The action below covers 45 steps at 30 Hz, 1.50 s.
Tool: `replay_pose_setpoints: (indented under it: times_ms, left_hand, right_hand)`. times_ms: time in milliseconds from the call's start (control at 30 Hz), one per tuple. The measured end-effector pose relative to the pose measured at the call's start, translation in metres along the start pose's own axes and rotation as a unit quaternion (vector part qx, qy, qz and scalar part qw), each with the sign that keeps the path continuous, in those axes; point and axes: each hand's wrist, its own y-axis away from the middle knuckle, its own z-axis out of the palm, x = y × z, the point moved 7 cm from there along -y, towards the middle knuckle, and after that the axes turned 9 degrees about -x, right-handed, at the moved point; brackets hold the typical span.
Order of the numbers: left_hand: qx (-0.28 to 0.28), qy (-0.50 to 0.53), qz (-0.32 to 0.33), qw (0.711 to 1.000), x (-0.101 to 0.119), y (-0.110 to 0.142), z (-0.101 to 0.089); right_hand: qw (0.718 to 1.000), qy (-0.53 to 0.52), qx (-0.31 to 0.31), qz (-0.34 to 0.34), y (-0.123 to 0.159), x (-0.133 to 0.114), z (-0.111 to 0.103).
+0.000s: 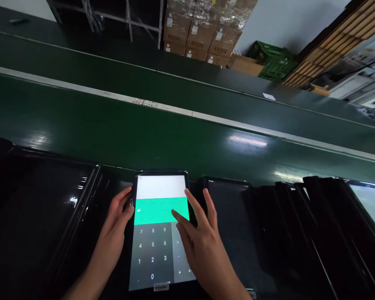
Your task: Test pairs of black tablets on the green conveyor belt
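Observation:
A tablet (153, 246) lies before me with its screen lit. It shows a calculator with a white top band, a green panel and a grey number pad, and a small barcode label sits on its lower edge. My left hand (117, 214) grips the left edge, thumb and fingers bent against the frame. Over the right side of the screen my right hand (203, 237) is spread open, its index fingertip at the green panel; whether it touches the glass I cannot tell. The hand covers part of the operator keys.
A dark tablet (228, 225) lies to the right, with several dark devices (296, 233) stacked beyond it. Large black panels (34, 212) lie at left. Past them runs a green conveyor belt (112, 129) with a pale rail (175, 109). Wrapped cartons (200, 35) and a green crate (273, 60) stand behind.

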Motion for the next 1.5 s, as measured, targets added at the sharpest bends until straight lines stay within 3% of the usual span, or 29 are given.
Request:
replay_pose_setpoints:
  times_ms: [167,400,533,633,800,900,1000,1067,1167,1367,1500]
  left_hand:
    - [-0.016,0.006,-0.015,1.0,-0.005,0.006,-0.002]
    - [-0.05,0.012,-0.001,0.999,-0.01,0.01,-0.002]
    - [-0.104,-0.071,0.028,0.992,-0.015,0.015,0.002]
    - [-0.128,-0.134,0.055,0.981,-0.016,0.019,0.005]
    - [-0.136,-0.111,0.059,0.983,-0.013,0.019,0.006]
    - [-0.134,-0.121,0.049,0.982,-0.013,0.018,0.007]
    - [-0.135,-0.145,0.039,0.979,-0.015,0.016,0.007]
    - [-0.142,-0.145,0.035,0.979,-0.017,0.015,0.007]
    - [-0.143,-0.114,0.038,0.982,-0.016,0.014,0.007]
    - [-0.111,-0.083,0.037,0.99,-0.009,0.016,0.005]
    - [-0.098,-0.07,0.033,0.992,-0.01,0.014,0.002]
  right_hand:
    - [0.999,0.014,0.028,0.023,0.002,0.005,-0.006]
    - [1.0,-0.007,0.014,0.003,-0.001,0.001,-0.002]
    - [0.999,-0.007,0.035,-0.002,0.002,-0.002,-0.009]
    - [0.997,-0.053,0.005,-0.06,0.005,-0.022,-0.006]
    - [0.991,-0.072,-0.07,-0.088,0.005,-0.045,0.007]
    - [0.993,-0.077,-0.033,-0.077,0.005,-0.038,-0.001]
    - [0.996,-0.072,0.047,-0.031,0.006,-0.015,-0.016]
    - [0.996,-0.055,0.068,0.006,0.008,0.0,-0.018]
    - [0.998,-0.025,0.048,0.033,0.007,0.01,-0.009]
    - [1.0,-0.001,0.014,0.0,0.003,-0.008,0.002]
    - [1.0,-0.008,0.019,0.022,0.005,-0.002,0.0]
